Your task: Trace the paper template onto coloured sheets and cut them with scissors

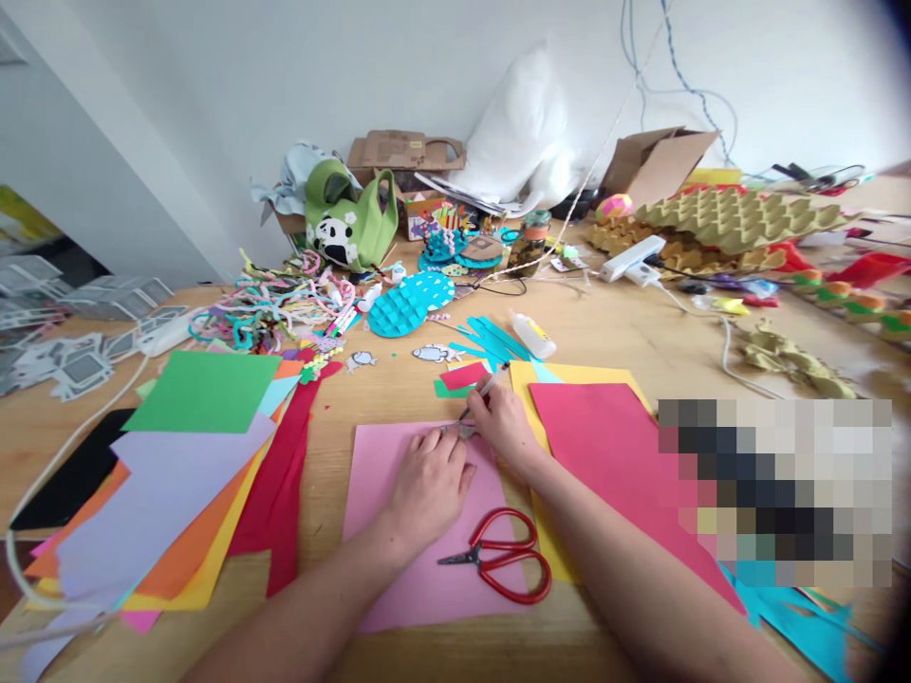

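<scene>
A pink sheet of paper lies on the wooden table. Near its top edge my left hand rests with fingers bent over a small grey cutout, pressing it against the sheet. My right hand is closed around a slim pen, its tip close to the cutout. Scissors with red handles lie on the pink sheet below my hands, blades pointing left. Two fish cutouts, one left and one right, lie beyond the sheet.
Coloured paper is piled at the left, beside a black flat object. Red paper over yellow lies at the right. Behind are a glue bottle, blue craft pieces, pipe cleaners, a green bag and egg trays.
</scene>
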A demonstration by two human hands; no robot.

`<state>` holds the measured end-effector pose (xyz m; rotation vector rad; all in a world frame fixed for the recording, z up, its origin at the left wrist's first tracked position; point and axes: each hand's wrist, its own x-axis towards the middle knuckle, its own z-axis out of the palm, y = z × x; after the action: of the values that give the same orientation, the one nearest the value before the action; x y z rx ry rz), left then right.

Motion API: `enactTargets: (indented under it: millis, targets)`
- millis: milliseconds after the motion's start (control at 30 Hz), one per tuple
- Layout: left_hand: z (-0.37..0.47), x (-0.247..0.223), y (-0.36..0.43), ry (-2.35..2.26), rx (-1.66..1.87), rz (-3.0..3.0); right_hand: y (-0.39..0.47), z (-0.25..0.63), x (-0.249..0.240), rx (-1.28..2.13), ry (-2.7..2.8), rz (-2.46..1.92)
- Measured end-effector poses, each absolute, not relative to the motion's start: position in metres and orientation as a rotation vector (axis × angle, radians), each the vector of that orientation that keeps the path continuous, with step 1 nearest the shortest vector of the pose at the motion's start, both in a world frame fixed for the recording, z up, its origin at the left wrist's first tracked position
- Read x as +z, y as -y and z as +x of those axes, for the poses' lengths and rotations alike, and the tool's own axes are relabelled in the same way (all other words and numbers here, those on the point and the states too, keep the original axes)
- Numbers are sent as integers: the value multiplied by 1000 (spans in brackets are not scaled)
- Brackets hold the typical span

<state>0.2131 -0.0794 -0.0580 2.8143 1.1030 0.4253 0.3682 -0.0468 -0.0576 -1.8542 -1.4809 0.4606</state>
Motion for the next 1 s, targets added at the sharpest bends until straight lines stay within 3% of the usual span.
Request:
enactTargets:
  millis: [667, 1000]
  targets:
    - [213, -58, 78, -1103, 456, 2802, 48, 368, -55, 384, 1559, -1877]
    - [213, -57, 79, -1101, 437, 2813, 49, 370, -55, 570, 1497, -1816]
